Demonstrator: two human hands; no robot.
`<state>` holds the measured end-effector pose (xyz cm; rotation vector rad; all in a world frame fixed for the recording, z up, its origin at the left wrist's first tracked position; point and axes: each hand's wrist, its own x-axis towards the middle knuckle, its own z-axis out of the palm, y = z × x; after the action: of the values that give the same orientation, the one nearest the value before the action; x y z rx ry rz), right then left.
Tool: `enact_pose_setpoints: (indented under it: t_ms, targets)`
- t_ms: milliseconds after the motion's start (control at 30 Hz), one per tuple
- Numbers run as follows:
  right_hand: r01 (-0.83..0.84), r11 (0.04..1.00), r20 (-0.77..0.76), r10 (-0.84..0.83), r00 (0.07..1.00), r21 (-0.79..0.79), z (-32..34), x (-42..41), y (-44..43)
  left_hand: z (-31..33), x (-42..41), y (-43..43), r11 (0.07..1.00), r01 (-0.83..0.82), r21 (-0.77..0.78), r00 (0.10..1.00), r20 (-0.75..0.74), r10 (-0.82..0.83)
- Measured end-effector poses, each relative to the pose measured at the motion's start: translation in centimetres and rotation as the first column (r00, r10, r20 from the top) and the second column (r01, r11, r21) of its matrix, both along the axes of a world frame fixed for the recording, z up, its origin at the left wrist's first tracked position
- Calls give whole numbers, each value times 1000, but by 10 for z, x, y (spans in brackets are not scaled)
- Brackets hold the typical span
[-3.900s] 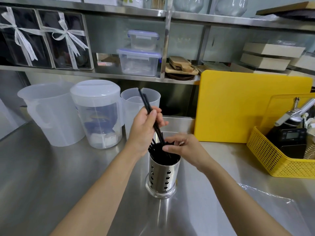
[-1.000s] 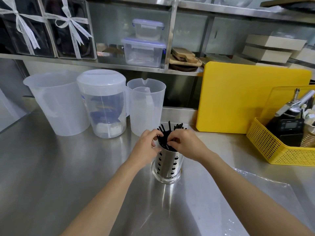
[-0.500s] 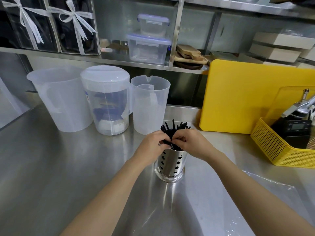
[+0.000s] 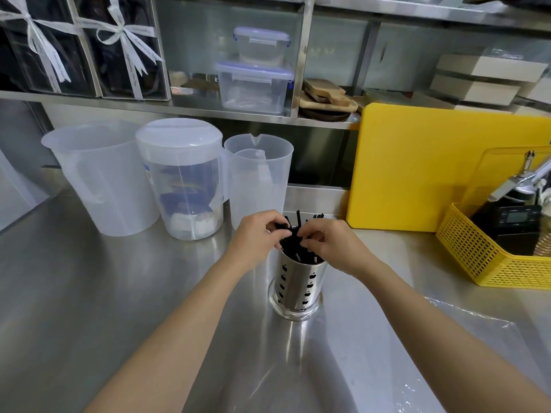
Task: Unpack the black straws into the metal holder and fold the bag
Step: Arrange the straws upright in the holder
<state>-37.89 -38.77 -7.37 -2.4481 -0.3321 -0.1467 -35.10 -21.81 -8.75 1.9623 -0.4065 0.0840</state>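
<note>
My left hand (image 4: 258,234) and right hand (image 4: 331,244) meet over the metal holder (image 4: 298,283), which stands upright on the desk (image 4: 89,293); each pinches the black straws (image 4: 293,244) standing inside it, tips fanned above the rim. The clear bag (image 4: 465,353) lies flat on the desk at my right, apart from the holder.

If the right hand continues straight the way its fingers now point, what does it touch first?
Most likely the black straws in the metal holder, which the right hand already touches; beyond them, the left hand, though depth is unclear.
</note>
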Motion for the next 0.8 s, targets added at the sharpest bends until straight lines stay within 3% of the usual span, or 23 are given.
enact_pose_setpoints:
  t_ms: [333,800]
  targets:
    - [54,941,-30,-47,998,333,9,3,8,14,5,-9,966,44,-255,998,-26,-53]
    - [95,901,-62,-76,995,423,4,3,-1,13,6,-18,957,8,-290,1000,-14,-12]
